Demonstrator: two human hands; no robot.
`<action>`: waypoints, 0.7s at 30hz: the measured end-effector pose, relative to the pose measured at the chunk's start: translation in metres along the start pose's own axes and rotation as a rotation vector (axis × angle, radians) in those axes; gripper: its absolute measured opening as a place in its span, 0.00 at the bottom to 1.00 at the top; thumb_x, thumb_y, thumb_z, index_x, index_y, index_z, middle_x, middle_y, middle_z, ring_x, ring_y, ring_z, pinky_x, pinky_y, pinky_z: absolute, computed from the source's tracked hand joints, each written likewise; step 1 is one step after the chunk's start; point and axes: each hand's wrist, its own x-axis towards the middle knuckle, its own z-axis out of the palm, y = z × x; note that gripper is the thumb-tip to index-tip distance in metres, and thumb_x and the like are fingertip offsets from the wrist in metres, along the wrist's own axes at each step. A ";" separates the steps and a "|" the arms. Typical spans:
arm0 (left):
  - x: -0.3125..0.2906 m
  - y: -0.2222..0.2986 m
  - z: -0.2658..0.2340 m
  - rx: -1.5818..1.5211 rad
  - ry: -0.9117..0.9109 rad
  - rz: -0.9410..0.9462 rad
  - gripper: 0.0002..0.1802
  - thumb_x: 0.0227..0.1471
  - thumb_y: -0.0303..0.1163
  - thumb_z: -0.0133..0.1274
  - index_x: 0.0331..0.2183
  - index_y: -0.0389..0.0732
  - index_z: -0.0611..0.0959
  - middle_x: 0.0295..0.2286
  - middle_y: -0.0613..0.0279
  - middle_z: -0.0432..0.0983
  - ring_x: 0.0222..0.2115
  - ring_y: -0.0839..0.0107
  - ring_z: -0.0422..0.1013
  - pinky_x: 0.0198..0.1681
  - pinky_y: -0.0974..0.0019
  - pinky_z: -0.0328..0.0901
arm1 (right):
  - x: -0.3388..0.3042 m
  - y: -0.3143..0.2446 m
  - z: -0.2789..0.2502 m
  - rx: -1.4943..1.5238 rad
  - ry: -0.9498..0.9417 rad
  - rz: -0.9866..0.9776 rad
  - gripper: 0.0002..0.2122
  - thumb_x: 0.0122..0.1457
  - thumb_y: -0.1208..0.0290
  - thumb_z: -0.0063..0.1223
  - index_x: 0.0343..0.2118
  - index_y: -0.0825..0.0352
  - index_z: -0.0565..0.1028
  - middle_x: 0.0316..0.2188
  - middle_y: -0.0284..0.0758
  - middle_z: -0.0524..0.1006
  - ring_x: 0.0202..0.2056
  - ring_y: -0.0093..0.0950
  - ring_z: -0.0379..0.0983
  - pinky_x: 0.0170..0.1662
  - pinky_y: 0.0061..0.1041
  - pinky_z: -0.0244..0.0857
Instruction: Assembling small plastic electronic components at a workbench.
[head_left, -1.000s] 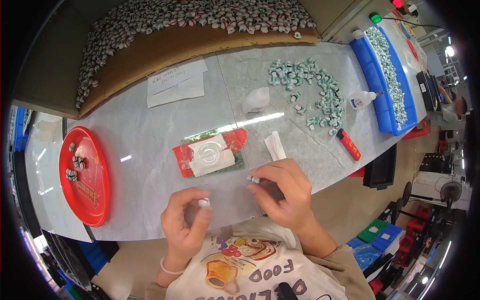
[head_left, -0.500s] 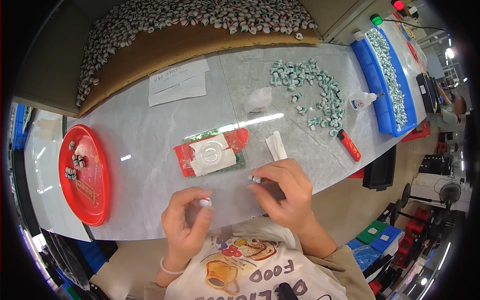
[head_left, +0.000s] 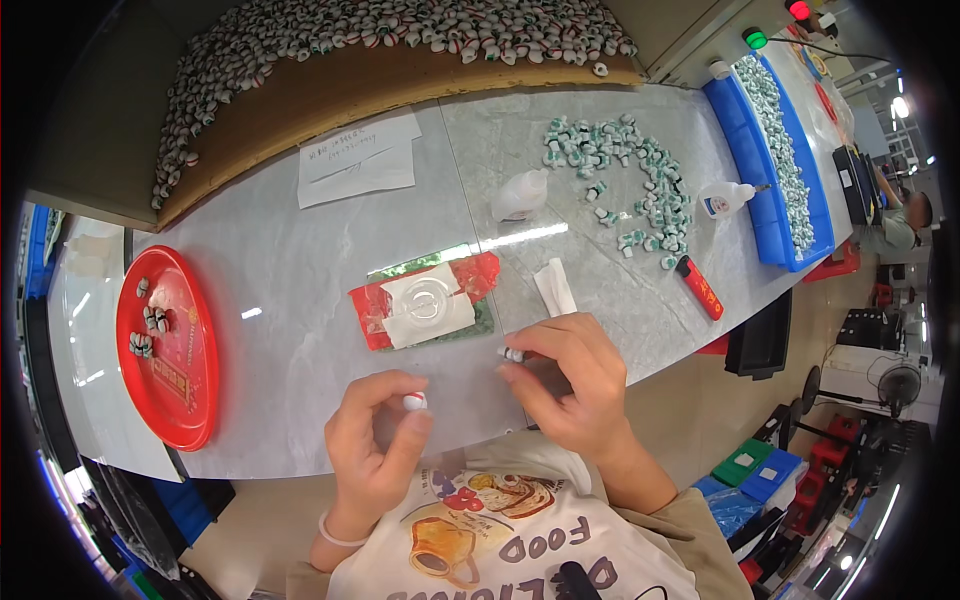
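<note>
Near the front edge of the table, my left hand pinches a small white cap-shaped piece with a red stripe between thumb and forefinger. To its right, my right hand grips a small white-and-dark piece by the fingertips. The two pieces are apart. Just beyond my hands lies a red-and-green packet with white paper and a round clear dish on top. A folded white tissue lies beyond my right hand.
A red oval tray with several small pieces stands at left. Green-and-white pieces lie scattered at right, near two white squeeze bottles, a red lighter-like object and a filled blue bin. A wooden shelf heaped with white pieces spans the back.
Both hands keep their grips and have barely moved. The whole view has shifted very slightly.
</note>
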 end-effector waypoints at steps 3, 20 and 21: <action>-0.001 0.002 0.001 -0.017 0.004 -0.012 0.11 0.45 0.24 0.54 0.35 0.34 0.75 0.28 0.61 0.74 0.25 0.76 0.68 0.29 0.75 0.63 | 0.000 -0.002 -0.002 -0.001 -0.003 0.003 0.13 0.38 0.85 0.60 0.30 0.70 0.74 0.26 0.38 0.74 0.27 0.28 0.70 0.24 0.19 0.68; 0.001 0.000 0.001 0.011 -0.022 -0.006 0.11 0.45 0.23 0.53 0.35 0.35 0.76 0.29 0.60 0.74 0.24 0.76 0.69 0.29 0.75 0.63 | 0.001 -0.001 -0.001 -0.026 -0.006 -0.009 0.13 0.37 0.85 0.60 0.30 0.70 0.74 0.26 0.37 0.75 0.27 0.29 0.69 0.24 0.21 0.66; 0.001 0.000 0.001 0.007 -0.022 -0.013 0.11 0.45 0.23 0.53 0.35 0.35 0.76 0.29 0.60 0.74 0.24 0.75 0.69 0.29 0.75 0.63 | 0.001 -0.001 -0.001 -0.024 -0.004 -0.005 0.13 0.37 0.85 0.60 0.30 0.70 0.74 0.26 0.37 0.75 0.26 0.29 0.69 0.25 0.21 0.66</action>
